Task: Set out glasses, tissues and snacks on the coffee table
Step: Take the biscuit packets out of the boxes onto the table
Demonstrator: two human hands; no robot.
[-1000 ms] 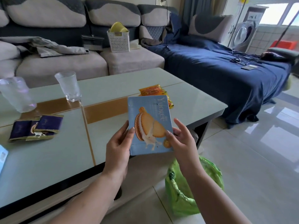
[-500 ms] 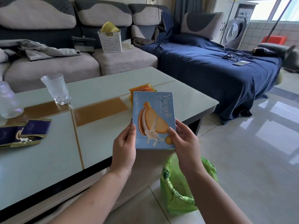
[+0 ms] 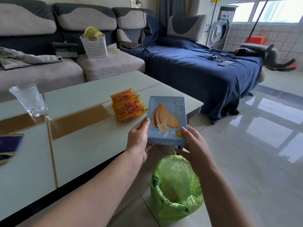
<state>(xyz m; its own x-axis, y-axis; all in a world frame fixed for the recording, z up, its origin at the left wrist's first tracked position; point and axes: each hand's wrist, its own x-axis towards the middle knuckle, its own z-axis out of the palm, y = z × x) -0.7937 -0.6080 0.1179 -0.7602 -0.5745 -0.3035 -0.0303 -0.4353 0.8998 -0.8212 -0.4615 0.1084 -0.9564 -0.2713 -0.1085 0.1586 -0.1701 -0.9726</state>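
Holding the flat pale-blue cardboard biscuit box (image 3: 167, 120), printed with a cream sandwich biscuit, the person keeps it upright and face-on in front of them, above the near right corner of the pale glass-topped coffee table (image 3: 91, 145) and not yet resting on it. The left hand (image 3: 139, 138) grips the box's left edge, thumb on the front and fingers behind, while the right hand (image 3: 191, 141) pinches the lower right corner; two hands on opposite sides keep the thin box steady and its printed side readable, which suggests it is being checked or lined up before it is set down. Just beyond the box, a stack of orange crinkly snack packets (image 3: 127, 106) already lies on the tabletop, so a spot beside it would group the snacks. Further left stands a clear ribbed drinking glass (image 3: 29, 99), and dark purple foil packets (image 3: 9, 145) lie at the left edge. Below the hands, on the tiled floor, sits a bin lined with a green plastic bag (image 3: 176, 185).
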